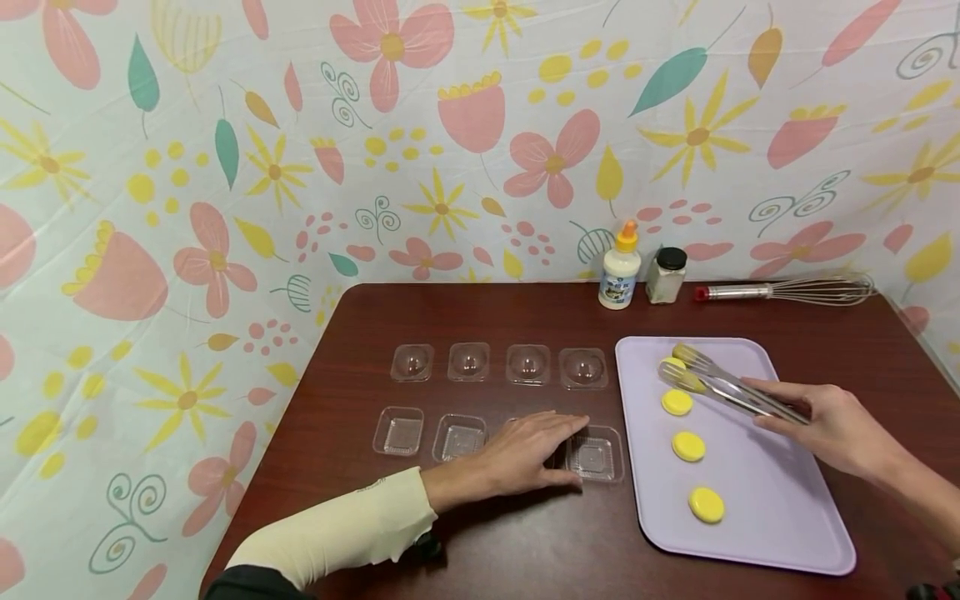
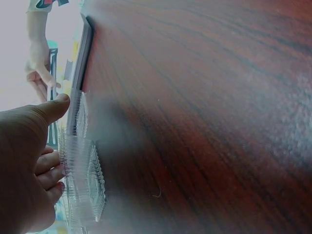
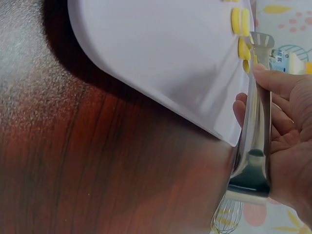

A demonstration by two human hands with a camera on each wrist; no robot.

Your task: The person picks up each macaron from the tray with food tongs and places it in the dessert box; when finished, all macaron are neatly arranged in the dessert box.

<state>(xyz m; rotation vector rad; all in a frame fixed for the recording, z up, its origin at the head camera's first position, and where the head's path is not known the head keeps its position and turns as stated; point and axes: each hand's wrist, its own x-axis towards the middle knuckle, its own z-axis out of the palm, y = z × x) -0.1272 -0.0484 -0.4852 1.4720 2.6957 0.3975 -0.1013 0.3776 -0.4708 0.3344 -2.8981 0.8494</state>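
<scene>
My right hand (image 1: 840, 421) grips metal tongs (image 1: 738, 393) above the lilac tray (image 1: 772, 500). The two tong heads are apart and stand at the farthest of several round yellow macarons (image 1: 688, 446), which are lined up along the tray. With fingers extended, my left hand (image 1: 517, 457) lies over the row of clear plastic box bases. Its fingertips and thumb are at the left side of the rightmost base (image 1: 596, 457); whether they touch it I cannot tell. Another base is mostly hidden under that hand. In the right wrist view, the tongs (image 3: 261, 122) lie between thumb and fingers.
Several clear domed lids (image 1: 470, 362) form a row behind the bases. At the table's back edge stand a white bottle (image 1: 618, 275) with an orange cap and a black-lidded jar (image 1: 667, 277). A whisk (image 1: 787, 290) lies behind the tray.
</scene>
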